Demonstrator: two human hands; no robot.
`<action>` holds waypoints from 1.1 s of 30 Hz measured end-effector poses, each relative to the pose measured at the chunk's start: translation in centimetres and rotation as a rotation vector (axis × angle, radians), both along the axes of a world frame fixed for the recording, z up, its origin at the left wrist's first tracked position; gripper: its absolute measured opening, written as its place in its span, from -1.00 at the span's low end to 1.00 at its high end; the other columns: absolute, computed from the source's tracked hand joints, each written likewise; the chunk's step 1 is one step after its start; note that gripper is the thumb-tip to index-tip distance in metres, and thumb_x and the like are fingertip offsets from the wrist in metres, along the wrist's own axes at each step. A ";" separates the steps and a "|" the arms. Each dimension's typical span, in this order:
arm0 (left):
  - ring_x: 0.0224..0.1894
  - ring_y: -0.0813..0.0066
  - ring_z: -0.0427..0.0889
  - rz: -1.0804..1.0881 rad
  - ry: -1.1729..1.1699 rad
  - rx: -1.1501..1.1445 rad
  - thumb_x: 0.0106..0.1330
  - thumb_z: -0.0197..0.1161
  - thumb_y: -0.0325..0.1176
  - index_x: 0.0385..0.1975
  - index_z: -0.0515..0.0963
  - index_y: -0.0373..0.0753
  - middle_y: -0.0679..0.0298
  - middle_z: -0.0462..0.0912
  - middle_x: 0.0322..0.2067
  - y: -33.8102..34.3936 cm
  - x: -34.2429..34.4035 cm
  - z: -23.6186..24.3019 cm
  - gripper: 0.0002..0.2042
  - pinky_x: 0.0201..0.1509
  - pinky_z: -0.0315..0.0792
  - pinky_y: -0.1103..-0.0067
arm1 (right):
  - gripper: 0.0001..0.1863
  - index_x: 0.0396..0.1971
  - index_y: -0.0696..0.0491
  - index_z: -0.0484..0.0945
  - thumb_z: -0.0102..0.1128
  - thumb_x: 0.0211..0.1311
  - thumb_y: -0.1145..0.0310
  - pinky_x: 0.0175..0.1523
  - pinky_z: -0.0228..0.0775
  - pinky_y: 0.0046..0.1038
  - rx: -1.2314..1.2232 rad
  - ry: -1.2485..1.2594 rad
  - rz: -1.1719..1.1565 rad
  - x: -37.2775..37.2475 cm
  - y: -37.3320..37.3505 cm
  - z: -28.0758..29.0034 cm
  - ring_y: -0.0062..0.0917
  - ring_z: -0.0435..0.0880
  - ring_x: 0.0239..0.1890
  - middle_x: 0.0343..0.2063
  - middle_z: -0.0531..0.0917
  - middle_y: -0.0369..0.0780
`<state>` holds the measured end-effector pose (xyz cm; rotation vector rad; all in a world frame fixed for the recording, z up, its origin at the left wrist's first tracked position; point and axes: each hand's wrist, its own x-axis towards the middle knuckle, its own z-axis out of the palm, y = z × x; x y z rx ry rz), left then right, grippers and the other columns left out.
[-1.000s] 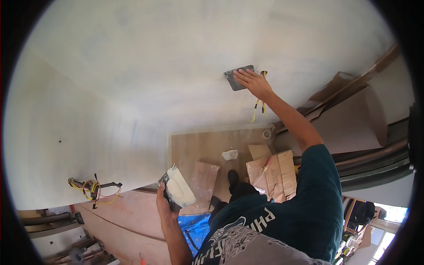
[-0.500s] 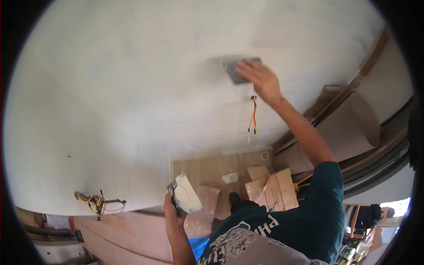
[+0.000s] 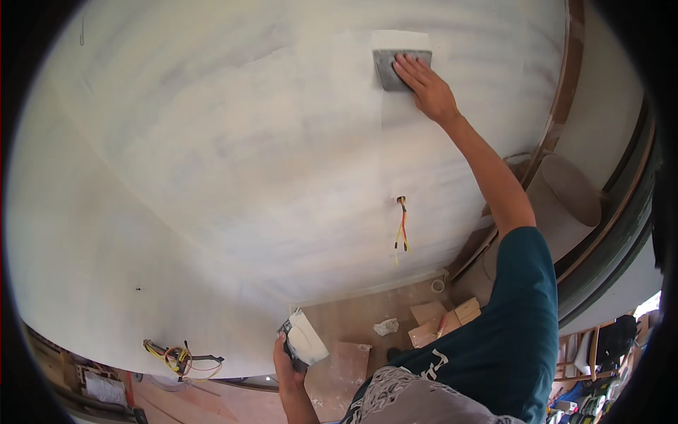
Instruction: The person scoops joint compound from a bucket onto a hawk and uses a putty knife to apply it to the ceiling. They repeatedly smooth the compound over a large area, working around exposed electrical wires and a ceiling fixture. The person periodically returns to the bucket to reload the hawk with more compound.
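Grey scraper: on the wall (image 3: 304,177), high up; the right hand (image 3: 432,95) has its fingers spread flat across the grey scraper (image 3: 386,79), seemingly grasping it, thumb hidden.
Scraper handling: probably light and thin, a little springy; best held by the back, fingers spread for even pressure.
Loaded plate: low, in the left hand (image 3: 288,366), whose fingers clasp its dark, smeared side.
Plate handling: likely stiff, weightier on its cream plaster (image 3: 308,340) side; the plaster looks soft and slippery, so a level hold from the bare edge suits.
Wall surface: pale, streaked, with loose wires (image 3: 402,225) hanging below the right hand and a cable bundle (image 3: 182,360) at left.
Floor: tape roll (image 3: 438,285), crumpled white sheet (image 3: 386,326), cardboard (image 3: 462,314).
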<state>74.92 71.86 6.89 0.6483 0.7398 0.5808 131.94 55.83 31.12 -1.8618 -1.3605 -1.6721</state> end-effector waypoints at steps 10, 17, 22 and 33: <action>0.10 0.24 0.57 -0.057 -0.024 -0.014 0.45 0.00 -0.12 0.14 0.42 -0.29 0.17 0.58 0.05 0.3 -0.4 0.1 -0.58 0.18 0.45 0.30 | -0.32 0.27 -0.05 0.36 -0.05 0.10 0.74 0.44 0.23 -0.35 0.021 -0.043 -0.062 -1.6 -2.8 4.5 -0.46 0.39 0.32 0.31 0.39 -0.37; 0.09 0.24 0.58 -0.112 -0.062 -0.037 0.45 0.00 -0.10 0.15 0.41 -0.28 0.16 0.58 0.05 0.6 0.4 -0.4 -0.57 0.16 0.48 0.31 | -0.28 0.28 -0.08 0.35 -0.09 0.08 0.77 0.45 0.20 -0.37 -0.129 -0.004 -0.014 -4.6 -0.2 5.4 -0.49 0.36 0.34 0.31 0.39 -0.38; 0.04 0.27 0.60 -0.126 -0.058 -0.075 0.43 0.02 -0.15 0.11 0.45 -0.28 0.19 0.61 0.00 0.8 0.4 -0.3 -0.61 0.16 0.46 0.35 | -0.26 0.30 -0.09 0.33 -0.05 0.06 0.76 0.42 0.26 -0.36 -0.264 0.052 -0.045 -7.1 1.7 0.4 -0.48 0.38 0.32 0.33 0.36 -0.39; 0.02 0.28 0.63 -0.069 0.066 -0.100 0.45 0.01 -0.08 0.12 0.44 -0.27 0.18 0.61 0.00 0.5 -0.4 -1.1 -0.57 0.10 0.52 0.33 | -0.25 0.36 -0.11 0.22 -0.01 0.13 0.69 0.49 0.12 -0.42 -0.591 0.139 -0.091 -6.7 3.3 -15.3 -0.61 0.27 0.38 0.40 0.24 -0.46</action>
